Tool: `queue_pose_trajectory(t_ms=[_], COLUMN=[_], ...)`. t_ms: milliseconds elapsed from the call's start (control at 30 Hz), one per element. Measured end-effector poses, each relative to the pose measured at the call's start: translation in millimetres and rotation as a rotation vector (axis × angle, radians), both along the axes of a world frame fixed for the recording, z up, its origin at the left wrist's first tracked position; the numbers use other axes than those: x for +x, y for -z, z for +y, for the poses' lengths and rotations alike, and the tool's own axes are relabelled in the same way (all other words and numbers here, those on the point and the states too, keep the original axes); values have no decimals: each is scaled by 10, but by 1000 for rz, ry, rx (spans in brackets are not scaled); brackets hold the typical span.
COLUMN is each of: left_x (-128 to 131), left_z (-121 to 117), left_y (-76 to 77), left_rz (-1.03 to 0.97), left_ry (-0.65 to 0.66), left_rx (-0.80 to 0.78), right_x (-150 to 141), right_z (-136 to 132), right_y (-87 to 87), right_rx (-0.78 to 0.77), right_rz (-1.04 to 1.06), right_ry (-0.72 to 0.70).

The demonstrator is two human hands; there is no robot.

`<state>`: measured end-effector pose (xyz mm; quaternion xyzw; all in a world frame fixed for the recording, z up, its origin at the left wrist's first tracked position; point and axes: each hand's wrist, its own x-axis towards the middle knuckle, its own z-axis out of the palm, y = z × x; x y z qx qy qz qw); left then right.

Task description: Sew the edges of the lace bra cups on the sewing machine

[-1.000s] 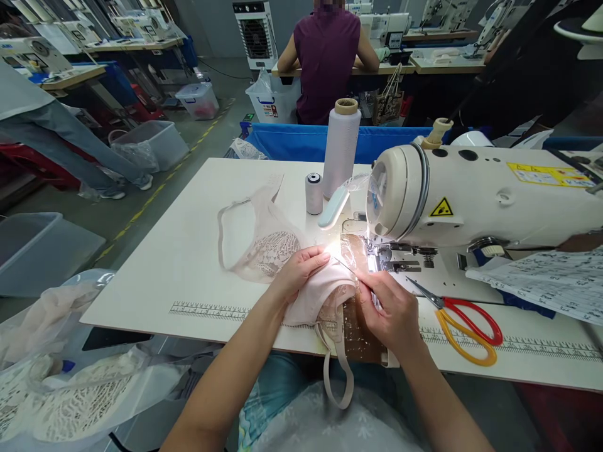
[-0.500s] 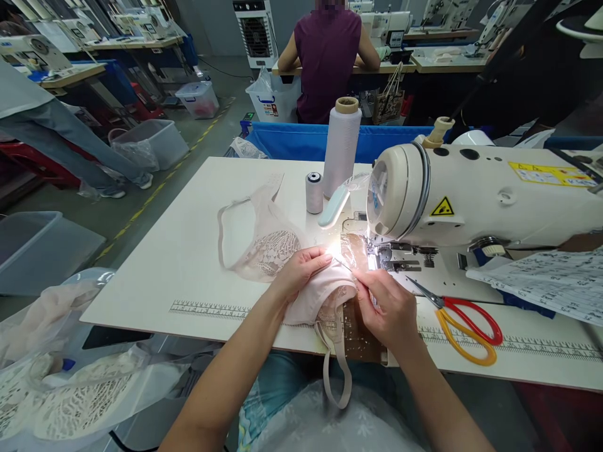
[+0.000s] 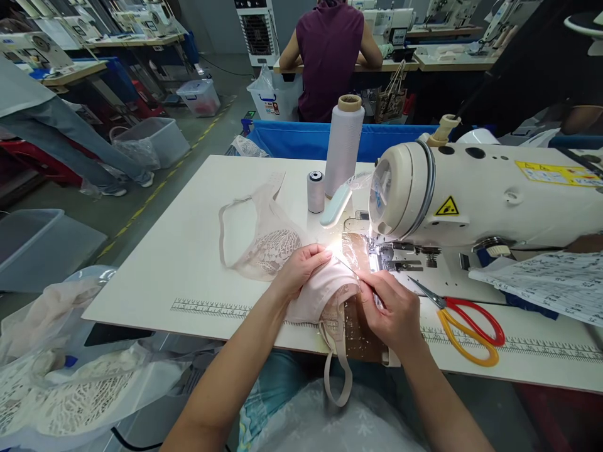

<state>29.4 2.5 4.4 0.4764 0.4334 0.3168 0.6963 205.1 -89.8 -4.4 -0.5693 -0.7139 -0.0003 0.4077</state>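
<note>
My left hand (image 3: 299,270) pinches the upper edge of a pale pink lace bra (image 3: 325,290) lying on the white table (image 3: 188,251), close to the lit needle area of the sewing machine (image 3: 471,188). On the garment's right edge my right hand (image 3: 393,307) is closed around a thin metal tool (image 3: 351,269) whose tip points at the fabric. One strap loop (image 3: 336,380) hangs over the table's front edge. The lace part with another strap (image 3: 264,242) spreads to the left.
Red and yellow scissors (image 3: 466,323) lie right of my right hand. A tall thread cone (image 3: 343,147), a small spool (image 3: 315,191) and a pale blue case (image 3: 335,206) stand behind the garment. Printed paper (image 3: 546,282) lies far right. A seated person (image 3: 330,56) works beyond.
Both hands keep their hold on the garment with only slight shifts; the view has tilted down a little.
</note>
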Motion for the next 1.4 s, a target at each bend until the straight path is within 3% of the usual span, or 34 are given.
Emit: queue_pose_trajectory(t_ms=[1400], left_x=[-15], left_z=[6], left_y=[21], left_rz=[-27], left_ry=[26], left_rx=[32], right_x=[0], right_z=[-21], right_y=[58], right_rx=[-36], right_rz=[50], right_ry=[-31])
